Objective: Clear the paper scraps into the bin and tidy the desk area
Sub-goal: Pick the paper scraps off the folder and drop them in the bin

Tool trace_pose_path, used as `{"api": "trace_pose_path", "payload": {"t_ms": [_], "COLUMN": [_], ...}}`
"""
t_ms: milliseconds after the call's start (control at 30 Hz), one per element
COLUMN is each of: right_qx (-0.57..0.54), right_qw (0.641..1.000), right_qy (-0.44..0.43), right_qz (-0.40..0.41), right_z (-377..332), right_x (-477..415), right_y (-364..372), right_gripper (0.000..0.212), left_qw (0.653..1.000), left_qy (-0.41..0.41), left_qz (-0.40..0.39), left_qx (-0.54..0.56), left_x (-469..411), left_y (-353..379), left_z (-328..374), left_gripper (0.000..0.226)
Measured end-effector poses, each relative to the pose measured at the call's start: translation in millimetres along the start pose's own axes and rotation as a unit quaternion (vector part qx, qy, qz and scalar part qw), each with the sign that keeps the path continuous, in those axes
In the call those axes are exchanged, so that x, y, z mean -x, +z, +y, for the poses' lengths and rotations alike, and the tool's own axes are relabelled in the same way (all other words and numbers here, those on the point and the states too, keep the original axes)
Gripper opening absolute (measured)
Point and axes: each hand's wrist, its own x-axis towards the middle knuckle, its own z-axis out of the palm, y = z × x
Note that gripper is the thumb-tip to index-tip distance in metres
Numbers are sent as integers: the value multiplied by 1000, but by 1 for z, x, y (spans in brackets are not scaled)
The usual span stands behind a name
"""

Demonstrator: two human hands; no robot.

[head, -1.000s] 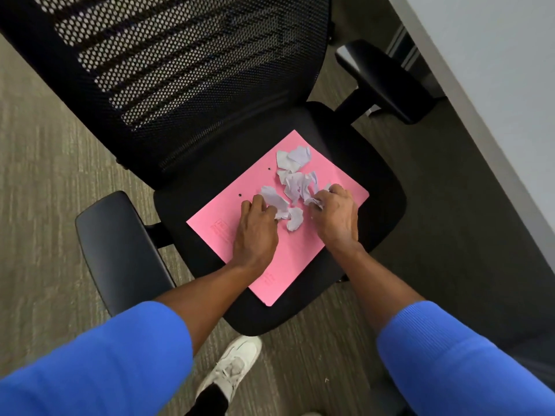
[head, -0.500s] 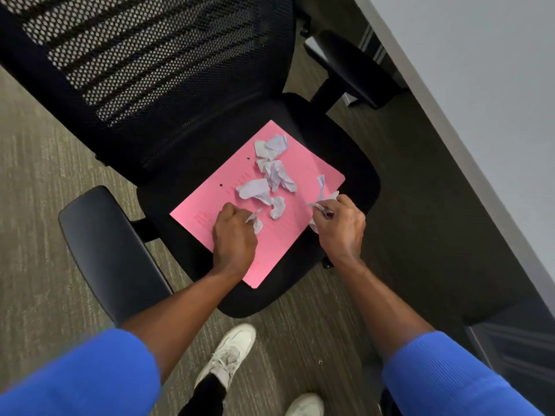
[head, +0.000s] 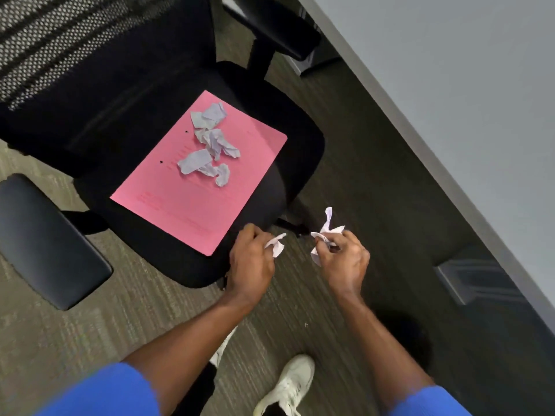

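Observation:
Several crumpled white paper scraps lie on a pink folder that rests on the seat of a black office chair. My left hand is off the seat's front edge, closed around a small white scrap. My right hand is over the carpet to the right of it, closed on a bigger bunch of scraps that sticks up above the fingers. No bin is in view.
The chair's mesh back fills the top left, with armrests at the left and the top. A grey desk edge runs diagonally on the right. My white shoes stand on the carpet below.
Both hands have pulled back off the pink folder toward me and to the right, each carrying paper scraps. The view has swung right, so the chair sits further left.

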Motion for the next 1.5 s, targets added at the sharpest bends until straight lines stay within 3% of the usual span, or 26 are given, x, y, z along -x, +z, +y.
{"api": "trace_pose_path", "payload": {"t_ms": [267, 333, 433, 533, 633, 700, 767, 833, 900, 967, 1033, 1133, 1233, 1500], "right_qx": [12, -3, 25, 35, 25, 42, 73, 90, 94, 93, 82, 96, 64, 49], "right_qw": [982, 979, 976, 970, 968, 968, 966, 967, 969, 970, 969, 962, 962, 957], "right_qy": [189, 203, 216, 240, 247, 242, 239, 225, 210, 206, 216, 246, 263, 286], "right_qz": [-23, -12, 0, 20, 37, 53, 65, 76, 86, 94, 86, 73, 43, 21], "right_z": [121, 155, 205, 249, 290, 310, 328, 344, 362, 381, 394, 410, 416, 418], "right_x": [75, 90, 111, 132, 151, 161, 168, 173, 175, 173, 169, 163, 159, 154], "right_y": [-54, -63, -76, -87, -92, -98, -108, -117, -122, -125, -126, -122, -120, -115], "right_gripper": [15, 10, 24, 17, 27, 17, 5, 4, 5, 10, 20, 15, 22, 41], "left_qw": [992, 989, 982, 971, 949, 946, 951, 936, 942, 940, 941, 946, 934, 877], "left_qy": [66, 75, 91, 97, 114, 149, 165, 112, 99, 138, 125, 65, -13, -35], "left_qz": [-106, -127, -164, -214, -283, -282, -253, -333, -319, -312, -315, -316, -356, -480], "left_qx": [-16, -21, -34, -44, -75, -66, -60, -30, -27, -21, -8, 0, 27, 15], "left_x": [60, 75, 98, 124, 149, 163, 175, 185, 190, 191, 190, 195, 199, 193], "left_y": [93, 117, 154, 194, 236, 261, 297, 316, 334, 346, 353, 365, 376, 388], "left_z": [44, 55, 69, 73, 82, 90, 87, 102, 107, 110, 112, 114, 113, 105], "left_gripper": [13, 11, 8, 17, 20, 12, 24, 27, 20, 24, 31, 40, 32, 76]}}
